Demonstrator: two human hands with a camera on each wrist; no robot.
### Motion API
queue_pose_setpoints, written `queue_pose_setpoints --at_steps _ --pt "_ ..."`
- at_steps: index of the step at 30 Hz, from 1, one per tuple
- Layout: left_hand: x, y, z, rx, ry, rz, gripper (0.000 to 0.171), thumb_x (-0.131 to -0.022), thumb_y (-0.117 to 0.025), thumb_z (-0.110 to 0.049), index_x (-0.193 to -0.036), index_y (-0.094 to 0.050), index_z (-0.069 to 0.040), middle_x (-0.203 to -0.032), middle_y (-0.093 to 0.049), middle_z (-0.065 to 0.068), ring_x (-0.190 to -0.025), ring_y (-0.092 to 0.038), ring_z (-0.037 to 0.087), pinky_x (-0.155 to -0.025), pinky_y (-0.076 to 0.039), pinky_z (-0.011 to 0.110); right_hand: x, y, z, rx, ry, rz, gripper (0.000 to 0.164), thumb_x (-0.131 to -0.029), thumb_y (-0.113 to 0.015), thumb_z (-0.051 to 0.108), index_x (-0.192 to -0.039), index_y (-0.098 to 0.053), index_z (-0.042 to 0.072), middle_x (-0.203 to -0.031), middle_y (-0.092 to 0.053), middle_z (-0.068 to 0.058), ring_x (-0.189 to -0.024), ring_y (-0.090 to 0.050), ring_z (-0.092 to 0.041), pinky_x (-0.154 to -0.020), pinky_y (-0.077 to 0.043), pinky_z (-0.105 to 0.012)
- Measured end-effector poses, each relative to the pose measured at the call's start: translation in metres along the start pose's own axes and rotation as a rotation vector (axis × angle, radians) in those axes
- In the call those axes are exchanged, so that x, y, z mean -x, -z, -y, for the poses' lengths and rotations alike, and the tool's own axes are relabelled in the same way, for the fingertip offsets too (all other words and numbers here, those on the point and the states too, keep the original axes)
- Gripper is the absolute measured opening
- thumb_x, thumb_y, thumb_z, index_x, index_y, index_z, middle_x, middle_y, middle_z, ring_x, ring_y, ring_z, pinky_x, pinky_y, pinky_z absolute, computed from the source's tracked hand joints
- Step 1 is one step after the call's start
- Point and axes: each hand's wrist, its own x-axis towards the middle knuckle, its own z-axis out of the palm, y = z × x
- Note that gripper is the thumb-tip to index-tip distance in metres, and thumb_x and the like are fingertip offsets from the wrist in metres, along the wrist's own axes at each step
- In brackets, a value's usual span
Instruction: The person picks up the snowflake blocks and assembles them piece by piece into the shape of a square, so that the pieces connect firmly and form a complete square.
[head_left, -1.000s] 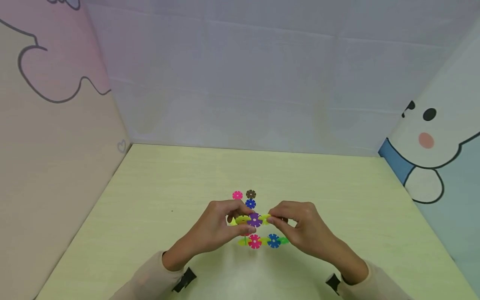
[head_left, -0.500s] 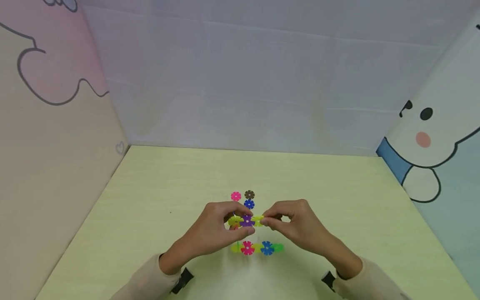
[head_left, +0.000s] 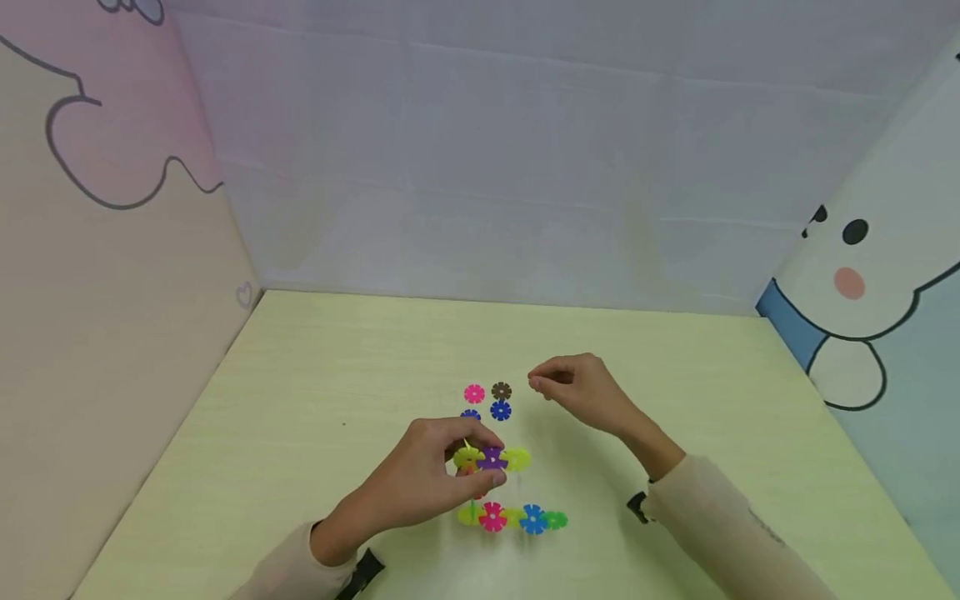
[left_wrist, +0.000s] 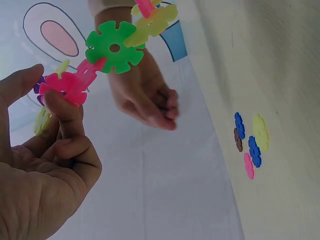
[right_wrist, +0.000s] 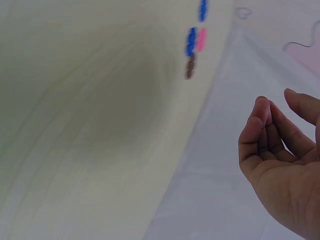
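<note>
My left hand [head_left: 420, 479] pinches a linked assembly of slotted plastic snowflake discs, with thumb and forefinger at its purple disc [head_left: 492, 459]. A yellow disc [head_left: 517, 459] sticks out to the right of the purple one. Lower in the head view runs another row of the assembly, with pink [head_left: 492, 517], blue [head_left: 533, 519] and green [head_left: 556, 520] discs. In the left wrist view, a green disc [left_wrist: 114, 47] links pink and yellow ones. My right hand [head_left: 588, 393] hovers right of the loose discs, holding nothing; its thumb is apart from the fingertips in the right wrist view.
Loose discs lie on the table [head_left: 360, 350] beyond the left hand: a pink one [head_left: 474, 393], a brown one [head_left: 502, 391] and two blue ones [head_left: 501, 410]. The left wrist view also shows a loose yellow disc [left_wrist: 260, 132]. A pale back wall [head_left: 480, 167] and printed side panels surround the table.
My right hand has let go of the yellow disc on the assembly and moved away, forward and to the right. The left hand keeps its hold and has come slightly nearer.
</note>
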Motion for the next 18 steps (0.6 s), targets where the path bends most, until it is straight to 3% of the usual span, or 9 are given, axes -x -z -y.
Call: queue_pose_setpoints --at_steps 3,6,12,15,18 --pt "0.004 -0.002 -0.003 0.016 0.011 0.03 0.022 -0.09 -0.081 -0.035 -0.108 -0.075 -0.025 -0.097 -0.074 -0.017 -0.09 -0.066 0.003 -0.08 -0.057 0.025 -0.026 -0.012 -0.022 0.159 -0.04 0.033 0.025 -0.1 -0.069 0.023 -0.115 -0.077 0.005 -0.106 -0.078 -0.007 -0.09 -0.07 -0.015 -0.08 -0.06 -0.032" --pt "0.006 -0.002 -0.004 0.039 0.003 0.042 0.021 -0.09 -0.081 -0.035 -0.108 -0.074 -0.025 -0.098 -0.075 -0.015 -0.091 -0.067 0.005 -0.085 -0.058 0.025 -0.048 -0.026 -0.035 0.245 -0.03 0.111 0.028 -0.098 -0.072 0.021 -0.118 -0.076 0.002 -0.108 -0.077 -0.008 -0.092 -0.069 -0.014 -0.084 -0.06 -0.033" --pt "0.008 -0.004 -0.002 0.06 -0.004 0.055 0.023 -0.091 -0.08 -0.038 -0.108 -0.075 -0.024 -0.1 -0.076 -0.014 -0.096 -0.071 0.008 -0.089 -0.058 0.027 -0.074 -0.041 -0.039 0.316 0.071 0.266 0.025 -0.096 -0.075 0.022 -0.115 -0.078 0.007 -0.101 -0.072 -0.003 -0.086 -0.059 -0.011 -0.08 -0.054 -0.027" --pt "0.009 -0.005 0.0 0.052 -0.003 0.058 0.024 -0.091 -0.079 -0.04 -0.109 -0.075 -0.024 -0.099 -0.076 -0.015 -0.097 -0.07 0.004 -0.09 -0.058 0.027 -0.079 -0.043 -0.036 0.344 0.085 0.282 0.015 -0.095 -0.076 0.019 -0.106 -0.08 0.01 -0.096 -0.073 0.0 -0.084 -0.059 -0.01 -0.08 -0.053 -0.028" --pt "0.011 -0.006 0.003 0.047 -0.017 0.048 0.024 -0.091 -0.08 -0.038 -0.108 -0.075 -0.023 -0.099 -0.077 -0.012 -0.096 -0.068 0.0 -0.091 -0.058 0.028 -0.083 -0.044 -0.036 0.355 0.047 0.28 0.008 -0.094 -0.076 0.016 -0.098 -0.08 0.011 -0.093 -0.075 0.001 -0.081 -0.061 -0.01 -0.079 -0.054 -0.028"
